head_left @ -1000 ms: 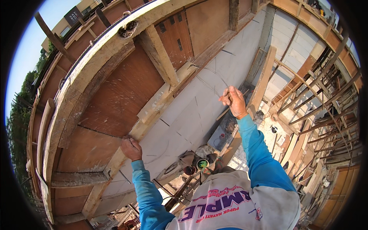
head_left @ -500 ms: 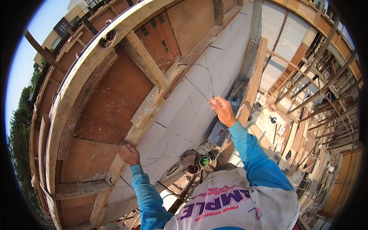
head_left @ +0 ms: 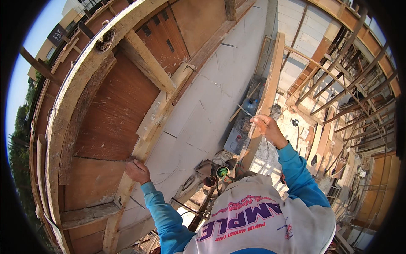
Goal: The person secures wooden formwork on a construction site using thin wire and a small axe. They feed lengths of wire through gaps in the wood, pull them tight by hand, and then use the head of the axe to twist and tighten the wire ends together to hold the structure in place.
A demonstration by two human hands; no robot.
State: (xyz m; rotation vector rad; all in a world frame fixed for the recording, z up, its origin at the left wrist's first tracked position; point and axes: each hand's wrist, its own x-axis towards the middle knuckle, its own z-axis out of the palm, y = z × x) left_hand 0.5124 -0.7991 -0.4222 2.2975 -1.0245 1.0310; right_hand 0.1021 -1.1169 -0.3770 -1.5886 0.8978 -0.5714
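A thin wire [head_left: 246, 111] crosses in front of the pale wall [head_left: 198, 112], from near the beam [head_left: 146, 146] to the right hand [head_left: 269, 128], whose fingers pinch it. The left hand [head_left: 138, 171] has its fingers clasped on the beam, beside a brown panel [head_left: 112, 114]. Below, between the arms, sits a bucket [head_left: 222, 172] with green contents.

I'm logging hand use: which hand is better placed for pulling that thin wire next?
Right, most likely: the right hand appears to pinch the thin wire at its fingertips, while the left hand rests on the timber beam, apart from the wire.
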